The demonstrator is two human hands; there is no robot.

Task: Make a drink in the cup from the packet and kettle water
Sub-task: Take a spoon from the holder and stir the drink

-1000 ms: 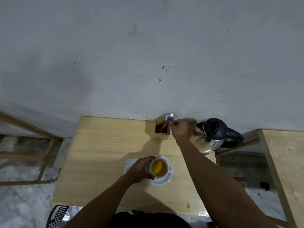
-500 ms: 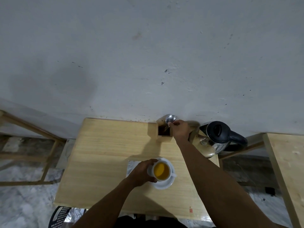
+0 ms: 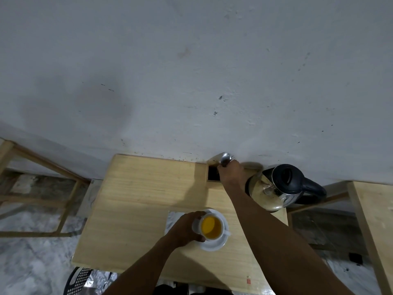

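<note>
A white cup [image 3: 211, 227] full of yellow-orange drink stands on a white saucer [image 3: 214, 244] near the table's middle front. My left hand [image 3: 185, 228] is wrapped around the cup's left side. A silvery packet [image 3: 171, 219] lies flat under the saucer's left edge, mostly hidden by my hand. My right hand [image 3: 230, 175] reaches to the wooden holder [image 3: 212, 173] at the back edge and pinches a metal spoon [image 3: 225, 159] standing in it. The steel kettle [image 3: 276, 188] with black lid stands just right of that hand.
The small wooden table [image 3: 138, 209] stands against a white wall [image 3: 191, 71]. A second wooden table [image 3: 376, 220] is at the right, a wooden frame [image 3: 32, 188] at the left. A black basket [image 3: 77, 282] sits on the floor below the table's front left corner.
My right hand has stayed at the holder with its fingers on the spoon. My left hand keeps hold of the cup. The view has shifted slightly.
</note>
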